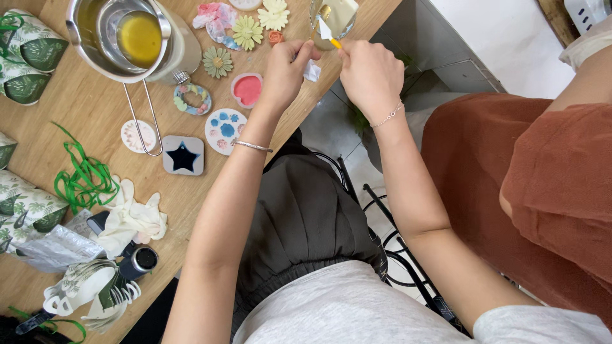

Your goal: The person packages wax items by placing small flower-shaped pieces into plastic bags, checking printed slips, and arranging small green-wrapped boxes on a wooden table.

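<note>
Craft table (flower moulds, ribbon)

A: The light is bright and even, I think daylight or a soft lamp from above. The wooden bench has only weak, short shadows under the small moulds.

B: Yes. The metal pot shows a pale glare on its rim, and the white floor at the top right is almost washed out.

A: The middle is sharp. The hands are a little soft, perhaps from motion; it is hard to be sure.

B: At the edges the picture bends, as with a wide lens, and the corners look slightly stretched.
</note>
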